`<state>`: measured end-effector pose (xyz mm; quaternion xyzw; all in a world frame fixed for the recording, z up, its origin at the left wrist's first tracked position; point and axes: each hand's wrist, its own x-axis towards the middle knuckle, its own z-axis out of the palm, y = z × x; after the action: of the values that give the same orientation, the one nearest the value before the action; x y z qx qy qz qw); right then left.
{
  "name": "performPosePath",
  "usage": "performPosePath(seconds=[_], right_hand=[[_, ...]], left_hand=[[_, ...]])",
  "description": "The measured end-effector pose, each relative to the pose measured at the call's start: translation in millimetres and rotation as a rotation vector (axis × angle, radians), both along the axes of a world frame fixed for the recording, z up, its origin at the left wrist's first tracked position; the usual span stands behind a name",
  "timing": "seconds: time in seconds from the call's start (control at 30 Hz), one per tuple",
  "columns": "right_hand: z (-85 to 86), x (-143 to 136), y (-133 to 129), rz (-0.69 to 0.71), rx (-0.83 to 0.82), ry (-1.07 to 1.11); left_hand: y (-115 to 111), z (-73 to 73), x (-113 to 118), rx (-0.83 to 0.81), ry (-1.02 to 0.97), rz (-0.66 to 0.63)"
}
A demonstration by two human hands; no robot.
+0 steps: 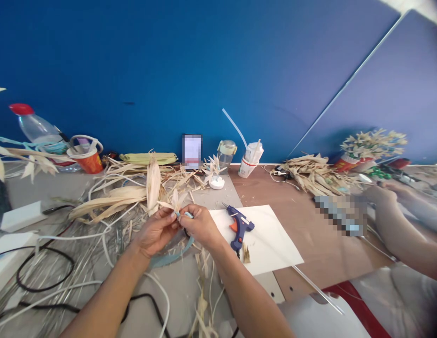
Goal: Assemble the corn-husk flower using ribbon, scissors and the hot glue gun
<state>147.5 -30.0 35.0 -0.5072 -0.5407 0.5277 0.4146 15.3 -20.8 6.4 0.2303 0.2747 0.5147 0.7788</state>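
While pinching a corn-husk flower with left hand fingertips closed, hold blue ribbon in closed right hand, beside left edge of white paper. Alongside, see glue gun on paper; farther, lidded jar at back edge of counter.

One glue gun on one white sheet; leftward beyond it, one phone, one lidded jar, one red-capped bottle.

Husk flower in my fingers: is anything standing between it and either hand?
Nothing visible blocks them: the left hand and right hand meet at the base of the husk flower. A blue strip shows there too, partly hidden by the grip.
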Motion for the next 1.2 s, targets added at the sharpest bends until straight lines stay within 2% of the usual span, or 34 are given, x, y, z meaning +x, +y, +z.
performPosePath(seconds=[0.17,0.33,0.43,0.6,0.77,0.9,1.0,1.2], right_hand=[[-0.7,0.1,-3.0,-0.015,0.161,-0.293],[-3.0,-5.8,-10.6,-0.134,0.501,-0.747],[-3.9,-7.6,-13.8,-0.137,0.601,-0.837],[-2.3,-6.9,-14.8,-0.062,0.548,-0.649],[-2.8,-8.2,-11.2,-0.064,0.331,-0.362],[-2.7,-9.2,-8.5,-0.058,0.211,-0.117],[-0.2,-7.7,-6.9,-0.039,0.051,0.061],[2.5,-3.3,-3.8,0.02,-0.176,0.409]], left_hand=[[1.1,-1.6,-0.7,-0.03,0.053,-0.008],[1.8,-1.6,-1.0,-0.043,0.068,0.01],[1.8,0.1,-1.1,-0.01,0.063,0.002],[1.1,6.1,-1.5,0.096,0.103,-0.042],[-0.6,9.6,0.4,0.095,0.07,-0.013],[-1.1,5.9,0.0,0.045,-0.035,-0.036],[-0.2,3.2,-1.4,0.046,-0.084,-0.034],[0.2,0.8,-0.8,0.038,-0.006,-0.055]])
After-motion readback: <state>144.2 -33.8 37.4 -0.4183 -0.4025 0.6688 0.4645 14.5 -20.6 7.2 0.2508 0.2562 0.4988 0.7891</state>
